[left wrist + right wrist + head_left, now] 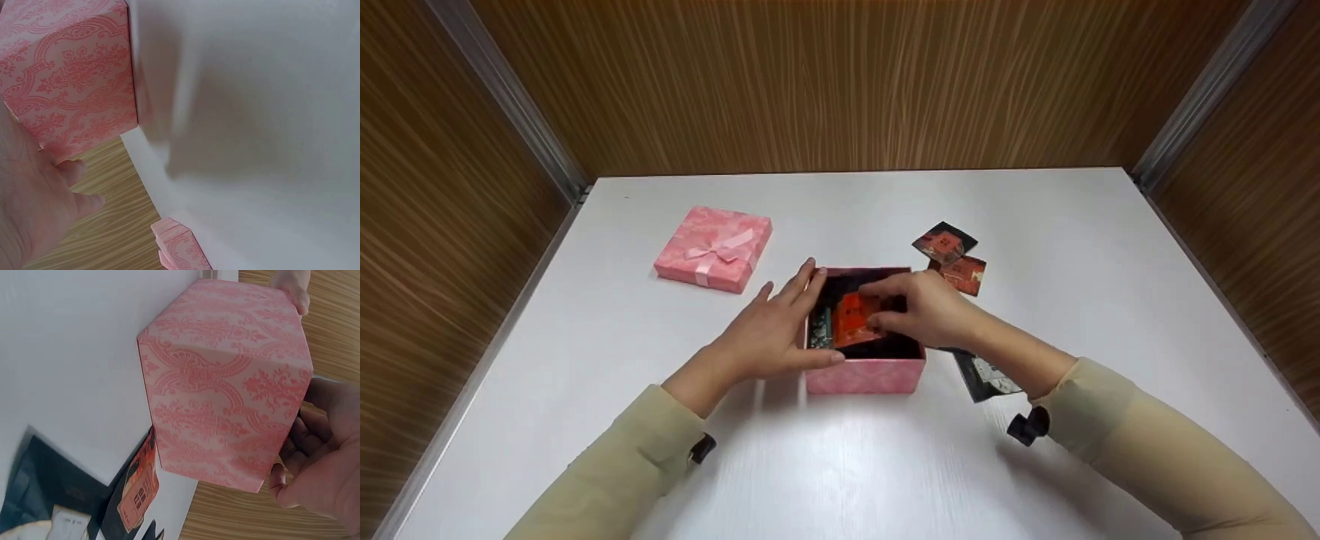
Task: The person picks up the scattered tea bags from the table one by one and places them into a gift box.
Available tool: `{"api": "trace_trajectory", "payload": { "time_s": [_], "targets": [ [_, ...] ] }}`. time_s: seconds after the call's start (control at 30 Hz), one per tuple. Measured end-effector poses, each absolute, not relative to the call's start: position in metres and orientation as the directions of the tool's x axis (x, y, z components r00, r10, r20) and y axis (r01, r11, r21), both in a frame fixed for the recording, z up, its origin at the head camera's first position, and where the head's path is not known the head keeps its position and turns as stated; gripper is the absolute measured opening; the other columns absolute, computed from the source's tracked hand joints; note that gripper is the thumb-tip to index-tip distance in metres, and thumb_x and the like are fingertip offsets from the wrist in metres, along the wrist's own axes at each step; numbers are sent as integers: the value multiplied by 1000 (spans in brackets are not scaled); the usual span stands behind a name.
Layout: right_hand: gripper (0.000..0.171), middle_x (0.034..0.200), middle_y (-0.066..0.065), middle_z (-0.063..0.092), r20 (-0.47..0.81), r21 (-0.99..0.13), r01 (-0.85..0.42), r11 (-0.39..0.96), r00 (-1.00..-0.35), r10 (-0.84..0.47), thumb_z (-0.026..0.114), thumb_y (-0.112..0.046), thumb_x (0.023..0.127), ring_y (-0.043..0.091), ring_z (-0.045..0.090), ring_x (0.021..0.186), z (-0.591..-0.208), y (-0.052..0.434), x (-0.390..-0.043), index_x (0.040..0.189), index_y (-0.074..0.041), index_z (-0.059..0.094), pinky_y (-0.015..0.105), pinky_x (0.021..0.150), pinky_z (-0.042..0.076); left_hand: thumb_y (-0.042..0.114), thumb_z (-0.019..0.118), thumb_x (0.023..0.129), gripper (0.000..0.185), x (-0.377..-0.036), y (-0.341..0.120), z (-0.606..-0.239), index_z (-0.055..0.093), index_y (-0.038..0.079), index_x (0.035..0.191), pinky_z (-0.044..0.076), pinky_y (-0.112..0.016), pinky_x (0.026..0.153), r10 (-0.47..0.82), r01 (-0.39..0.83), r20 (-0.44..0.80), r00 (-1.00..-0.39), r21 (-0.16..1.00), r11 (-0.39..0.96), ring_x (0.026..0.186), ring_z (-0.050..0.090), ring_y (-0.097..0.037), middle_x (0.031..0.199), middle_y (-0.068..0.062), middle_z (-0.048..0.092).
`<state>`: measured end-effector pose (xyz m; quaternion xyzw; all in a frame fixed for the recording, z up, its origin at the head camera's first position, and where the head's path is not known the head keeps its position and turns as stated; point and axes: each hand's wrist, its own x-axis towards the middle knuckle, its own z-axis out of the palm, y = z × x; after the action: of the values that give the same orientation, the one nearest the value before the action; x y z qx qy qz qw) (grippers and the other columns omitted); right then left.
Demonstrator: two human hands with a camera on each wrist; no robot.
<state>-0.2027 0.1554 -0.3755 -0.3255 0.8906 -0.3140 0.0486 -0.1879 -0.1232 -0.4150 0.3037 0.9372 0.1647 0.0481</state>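
Note:
A pink patterned box [864,377] stands uncovered on the table, its inside dark. My left hand [769,330] rests along its left side, fingers straight at the back corner and thumb over the front rim. The right hand [934,309] reaches over the right wall into the box. Its curled thumb and forefinger pinch the right part of a red-orange card or flat packet [851,319]. Left of that, a dark patterned packet [820,330] lies inside. In the right wrist view the box wall [225,405] hides the fingertips.
A pink lid with a ribbon bow [712,247] lies at the back left. Right of the box are a black-and-red packet [945,241], a red one [966,274] and a black-and-white one [990,377], partly under the right forearm. Wood-grain panels [840,90] border the table.

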Motion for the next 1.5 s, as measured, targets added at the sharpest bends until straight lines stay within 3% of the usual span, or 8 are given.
{"api": "trace_trajectory", "payload": {
  "time_s": [0.47, 0.77, 1.03, 1.5],
  "targets": [
    [40, 116, 13, 78, 81, -498, -607, 620, -744, -663, 79, -14, 95, 22, 69, 93, -384, 129, -209, 132, -2, 74, 44, 89, 59, 91, 48, 88, 123, -189, -124, -416, 4, 12, 172, 19, -61, 127, 593, 574, 38, -805, 303, 760, 152, 40, -33, 178, -12, 2],
    [44, 120, 17, 76, 86, -397, -670, 628, -708, -701, 80, -17, 95, 26, 72, 104, -388, 125, -212, 133, 3, 72, 46, 93, 59, 90, 48, 88, 123, -189, -124, -415, 1, 14, 172, 15, -59, 128, 588, 564, 26, -808, 319, 761, 158, 31, -27, 178, -9, -2],
    [41, 110, 15, 76, 61, -263, -692, 672, -707, -705, 79, -20, 95, 32, 72, 105, -390, 124, -210, 131, -2, 74, 62, 95, 50, 88, 50, 89, 122, -188, -124, -417, 2, 12, 172, 17, -60, 127, 595, 575, 38, -803, 310, 757, 157, 32, -28, 178, -11, 0],
    [42, 113, 13, 78, 31, -228, -703, 674, -697, -716, 79, -32, 97, 30, 72, 109, -390, 122, -211, 131, -7, 75, 64, 96, 47, 91, 47, 88, 123, -188, -124, -417, 3, 12, 172, 17, -60, 127, 596, 577, 44, -802, 317, 753, 157, 31, -29, 178, -12, 1]
  ]
}}
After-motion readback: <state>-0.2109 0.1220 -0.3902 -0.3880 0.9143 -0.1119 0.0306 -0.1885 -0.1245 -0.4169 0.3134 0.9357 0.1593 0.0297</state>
